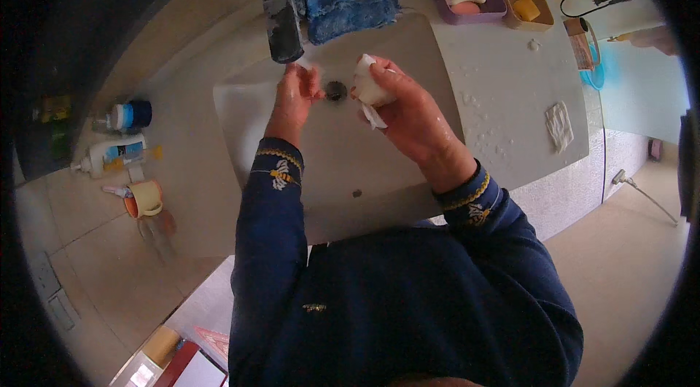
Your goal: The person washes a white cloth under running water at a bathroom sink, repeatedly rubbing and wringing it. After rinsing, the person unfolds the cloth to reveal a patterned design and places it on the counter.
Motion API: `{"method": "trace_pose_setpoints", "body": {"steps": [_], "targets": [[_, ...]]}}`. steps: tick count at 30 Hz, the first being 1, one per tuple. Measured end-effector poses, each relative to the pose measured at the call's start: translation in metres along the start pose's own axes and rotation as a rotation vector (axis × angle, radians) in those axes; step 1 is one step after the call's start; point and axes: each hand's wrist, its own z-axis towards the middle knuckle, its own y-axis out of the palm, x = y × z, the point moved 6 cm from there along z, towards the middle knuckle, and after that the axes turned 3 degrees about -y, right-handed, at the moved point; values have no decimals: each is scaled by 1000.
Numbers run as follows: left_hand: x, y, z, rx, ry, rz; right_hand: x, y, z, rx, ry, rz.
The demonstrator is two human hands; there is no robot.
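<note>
Over the sink (408, 44), my right hand (415, 106) is closed round a bunched white cloth (373, 88), with one loose corner hanging below the fingers. My left hand (294, 99) is right under the dark faucet (283, 26), its fingers curled and wet. A small white patch shows at its fingertips; whether that is water or cloth I cannot tell. Between the two hands lies the round drain (335, 90). Both forearms wear dark blue sleeves with a bee pattern at the cuffs.
A blue towel (350, 6) lies behind the sink. To its right, a purple soap box (474, 17) and a yellow one (536, 21) stand with lids up. Another white cloth (560, 127) rests on the wet right counter. Bottles and a cup (144, 199) stand at left.
</note>
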Motion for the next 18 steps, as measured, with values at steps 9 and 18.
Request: {"method": "trace_pose_setpoints", "body": {"steps": [9, 18], "targets": [[28, 52, 15, 125, 385, 949, 4, 13, -3, 5, 10, 36], [44, 48, -1, 200, 426, 674, 6, 5, -1, -17, 8, -37]]}}
